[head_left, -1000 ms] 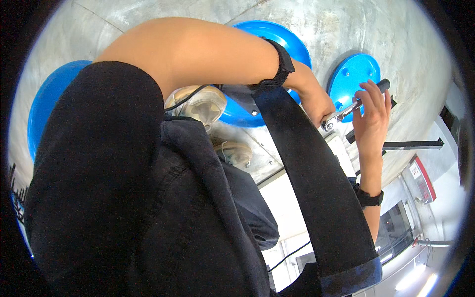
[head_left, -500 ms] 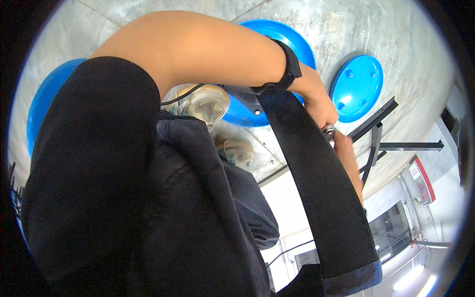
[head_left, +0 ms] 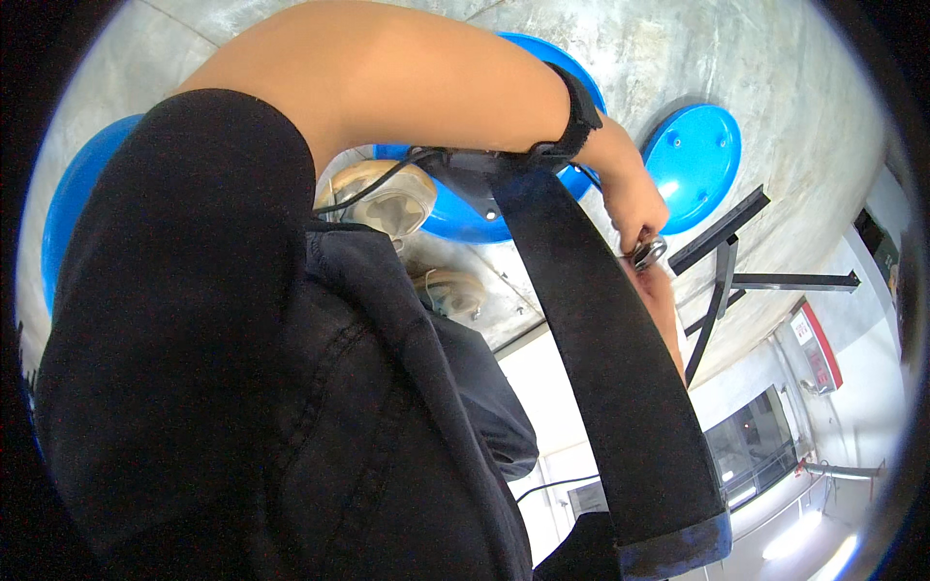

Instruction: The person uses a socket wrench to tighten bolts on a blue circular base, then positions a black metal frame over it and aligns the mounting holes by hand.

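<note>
My left hand (head_left: pixel 635 198), with a black band on its wrist, reaches over the far end of a long flat black bar (head_left: pixel 610 349). Its fingers are closed at a small shiny metal ring-shaped piece (head_left: pixel 649 254) beside the bar's right edge. What kind of tool or fitting this is, I cannot make out. My right hand (head_left: pixel 656 295) shows only partly behind the same edge, close below the metal piece; its fingers are hidden. Under the bar's far end lies a blue round disc (head_left: pixel 465 221), with a dark bracket and a bolt on it.
A second blue disc (head_left: pixel 693 169) with several small studs lies on the grey concrete floor (head_left: pixel 794 116). Black angled metal bars (head_left: pixel 727 242) stand right of my hands. Another blue disc (head_left: pixel 82 208) is at the far left. A black cable (head_left: pixel 378 184) passes by my shoes (head_left: pixel 383 198).
The metal ring-shaped piece shows more fully beside my left fingers. My left hand has turned slightly, and the whole view has shifted a little.
</note>
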Motion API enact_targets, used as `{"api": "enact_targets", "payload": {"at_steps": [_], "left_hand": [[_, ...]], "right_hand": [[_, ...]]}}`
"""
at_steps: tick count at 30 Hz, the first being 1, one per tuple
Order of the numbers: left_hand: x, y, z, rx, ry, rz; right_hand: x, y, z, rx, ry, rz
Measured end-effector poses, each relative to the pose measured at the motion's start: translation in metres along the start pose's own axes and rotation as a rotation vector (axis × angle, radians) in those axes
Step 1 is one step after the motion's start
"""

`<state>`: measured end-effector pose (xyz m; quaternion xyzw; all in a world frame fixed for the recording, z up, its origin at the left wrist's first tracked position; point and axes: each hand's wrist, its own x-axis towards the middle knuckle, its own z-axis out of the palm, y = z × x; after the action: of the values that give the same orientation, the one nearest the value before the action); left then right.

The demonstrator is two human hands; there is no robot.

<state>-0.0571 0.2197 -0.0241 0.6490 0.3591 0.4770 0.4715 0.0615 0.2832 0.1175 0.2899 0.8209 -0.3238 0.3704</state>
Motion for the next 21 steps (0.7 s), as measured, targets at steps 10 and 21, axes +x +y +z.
{"api": "enact_targets", "payload": {"at_steps": [10, 21], "left_hand": [[0.011, -0.002, 0.007, -0.064, -0.026, -0.147], [0.004, -0.001, 0.001, -0.028, -0.098, -0.039]], "right_hand": [[0.033, -0.050, -0.047, -0.974, 0.222, -0.615], [-0.004, 0.004, -0.003, 0.174, -0.006, -0.057]]}}
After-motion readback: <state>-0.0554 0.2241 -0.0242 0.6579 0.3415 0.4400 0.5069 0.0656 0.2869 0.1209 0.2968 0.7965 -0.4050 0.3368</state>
